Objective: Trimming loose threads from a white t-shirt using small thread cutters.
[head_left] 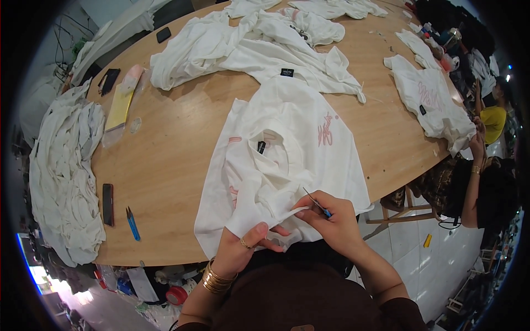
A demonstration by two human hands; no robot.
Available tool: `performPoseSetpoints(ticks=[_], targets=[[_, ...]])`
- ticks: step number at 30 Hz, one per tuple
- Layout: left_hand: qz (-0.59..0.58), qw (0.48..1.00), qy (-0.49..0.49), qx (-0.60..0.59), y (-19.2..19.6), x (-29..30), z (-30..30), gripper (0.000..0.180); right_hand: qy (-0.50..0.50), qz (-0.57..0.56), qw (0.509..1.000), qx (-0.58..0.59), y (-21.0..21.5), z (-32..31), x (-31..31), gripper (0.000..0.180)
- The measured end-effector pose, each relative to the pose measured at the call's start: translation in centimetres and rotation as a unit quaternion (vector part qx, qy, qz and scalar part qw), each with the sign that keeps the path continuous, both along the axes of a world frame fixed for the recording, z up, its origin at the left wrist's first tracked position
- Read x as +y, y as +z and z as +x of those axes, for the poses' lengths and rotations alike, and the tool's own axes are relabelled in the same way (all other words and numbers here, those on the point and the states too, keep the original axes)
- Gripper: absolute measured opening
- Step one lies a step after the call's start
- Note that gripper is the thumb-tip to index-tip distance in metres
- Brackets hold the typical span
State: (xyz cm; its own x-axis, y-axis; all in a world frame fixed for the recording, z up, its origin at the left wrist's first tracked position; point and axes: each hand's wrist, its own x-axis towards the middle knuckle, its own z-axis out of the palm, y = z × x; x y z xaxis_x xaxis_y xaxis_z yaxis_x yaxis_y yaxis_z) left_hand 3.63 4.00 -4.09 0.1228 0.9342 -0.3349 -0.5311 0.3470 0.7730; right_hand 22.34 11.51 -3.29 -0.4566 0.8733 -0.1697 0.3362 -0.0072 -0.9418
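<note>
So the left hand [238, 249] is pinching a fold of the white T-shirt [287, 149] near its bottom hem, thumb on top, pulling a strip of fabric taut toward the right. The right hand [331, 220] is closed around a small thread snipper [317, 202] with a blue handle, metal tips angled up-left and sitting right at that stretched strip. Looks to me like loose threads are getting trimmed off the hem.

The shirt itself lies spread on the round wooden table [165, 160] right in front of the person, neck label facing up, pink print showing on the chest, lower edge hanging over the table rim into the lap.

If you're doing this kind of trimming, my two cents: keep that fold tight like it is here so the thread stands clear of the cloth, and keep the tips flat along the seam rather than poking in, or you'll nick the knit. Tiny snips.

Further out: a second blue snipper [132, 223] and a dark phone [107, 204] lie to the left, with a big heap of white garments [63, 176] at the table's left edge. More white shirts [248, 49] are spread across the far side, and another person [486, 182] sits at the right working on a shirt of their own
</note>
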Motion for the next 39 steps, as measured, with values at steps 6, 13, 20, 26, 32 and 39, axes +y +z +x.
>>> performPoseSetpoints(ticks=[6, 13, 20, 26, 32, 39], targets=[[-0.014, 0.997, 0.056, -0.049, 0.3, -0.1, 0.9, 0.059, -0.03, 0.008, 0.999, -0.016, 0.8, -0.2, -0.3, 0.023], [0.054, 0.996, 0.026, 0.07, -1.4, -1.0, 0.6, 0.042, 0.092, -0.059, 0.994, 0.031, 2.6, 0.6, -1.8, 0.023], [0.093, 0.993, 0.051, 0.054, -1.5, -0.8, 1.0, 0.038, 0.138, -0.1, 0.985, -0.014, 0.9, 0.3, -2.1, 0.03], [0.094, 0.992, 0.048, 0.074, -1.8, -0.8, 0.8, 0.04, 0.134, -0.093, 0.987, 0.003, 0.6, 0.3, -2.0, 0.031], [0.085, 0.992, 0.054, 0.071, -1.4, -0.8, 0.9, 0.041, 0.139, -0.107, 0.984, 0.029, 0.4, 0.3, -2.0, 0.031], [0.081, 0.981, 0.044, 0.168, -2.0, -1.4, 0.6, 0.032, 0.101, -0.193, 0.97, 0.111, -0.3, -0.1, -2.3, 0.03]])
